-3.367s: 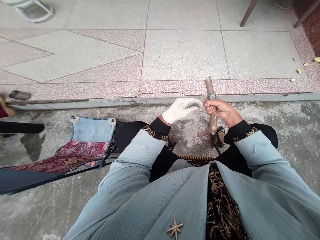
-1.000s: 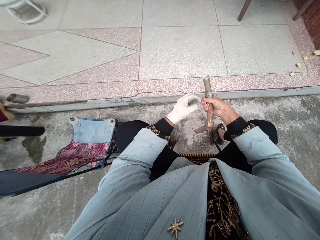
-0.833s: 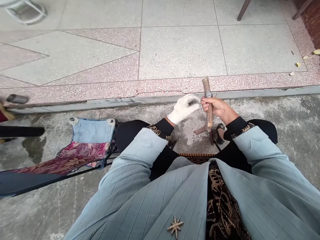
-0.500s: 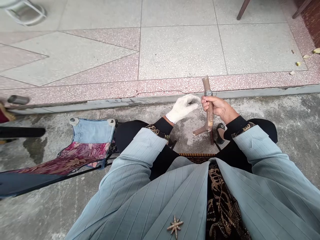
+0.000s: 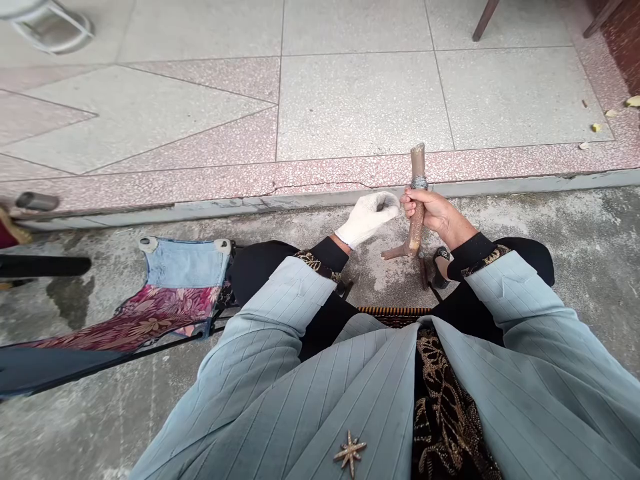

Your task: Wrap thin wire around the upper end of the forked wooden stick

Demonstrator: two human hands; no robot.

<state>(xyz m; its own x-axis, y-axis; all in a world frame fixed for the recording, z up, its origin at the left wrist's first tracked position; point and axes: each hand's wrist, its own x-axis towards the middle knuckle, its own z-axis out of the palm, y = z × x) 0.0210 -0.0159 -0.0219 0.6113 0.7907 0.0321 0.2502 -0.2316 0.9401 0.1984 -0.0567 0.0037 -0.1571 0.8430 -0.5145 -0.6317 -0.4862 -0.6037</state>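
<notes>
My bare right hand (image 5: 436, 215) is wrapped round a forked wooden branch (image 5: 416, 235), held nearly upright over the concrete. Just above my fingers, several turns of grey wire (image 5: 419, 182) circle the branch. Its lower end bends off to the left as a short stub. In a white knit glove, my left hand (image 5: 370, 215) is curled with thumb and fingertips together, close to the left of the branch. Whatever those gloved fingers pinch, if anything, is too small to make out.
A raised tiled step (image 5: 320, 170) runs across in front of me. To my left stands a folding chair (image 5: 180, 293) with denim and floral fabric. A metal cup (image 5: 37, 201) lies on the step's edge, far left. Chair legs (image 5: 486, 19) show at top right.
The branch has tilted slightly and its top has shifted a little right and up, while the stub has risen. My left hand has barely moved.
</notes>
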